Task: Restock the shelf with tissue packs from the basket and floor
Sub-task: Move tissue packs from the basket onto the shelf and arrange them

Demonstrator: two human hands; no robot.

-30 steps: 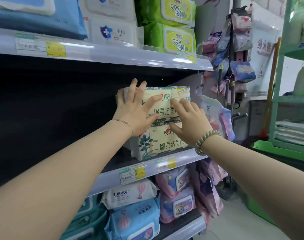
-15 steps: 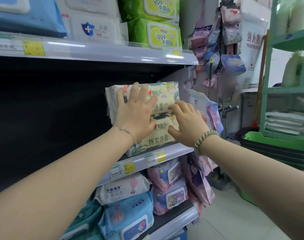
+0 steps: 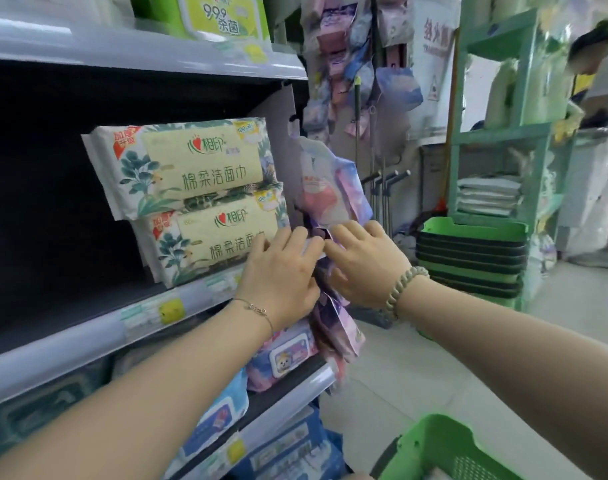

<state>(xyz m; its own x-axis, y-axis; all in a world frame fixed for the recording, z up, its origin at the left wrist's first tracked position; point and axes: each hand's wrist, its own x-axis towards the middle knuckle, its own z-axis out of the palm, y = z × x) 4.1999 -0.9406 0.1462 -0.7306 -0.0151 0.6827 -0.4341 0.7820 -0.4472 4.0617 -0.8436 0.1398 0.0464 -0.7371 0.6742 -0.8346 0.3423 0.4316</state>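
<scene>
Two tissue packs (image 3: 191, 199) stood stacked on the shelf (image 3: 88, 337), upper one (image 3: 181, 164) sitting a little further back-left than the lower (image 3: 216, 240). The lower pack lay just left of the left hand's fingertips; the upper sat above and left of them, clear of both hands.

Left hand (image 3: 281, 275): fingers loosely spread and slightly curled, tips at or just off the lower pack's right end. Could not tell whether they touched it. Nothing gripped.

Right hand (image 3: 368, 265): fingers curled, relaxed, held against the hanging pouches (image 3: 333, 192) at the shelf end. Whether they pinched a pouch could not be told; no tissue pack was in it.

Green basket (image 3: 444, 452) sat below the right forearm, well under both hands. Its contents were not visible.

Handling, as judged: the packs looked soft and light, film-wrapped, likely slick on the faces and compressible. Crimped end seals would make poor holds. Best grip probably a broad palm-and-fingers clasp across the long sides, or one hand at each short end, pressing lightly so the film does not slide. A stacked pair could shear apart if pushed at one level only.
</scene>
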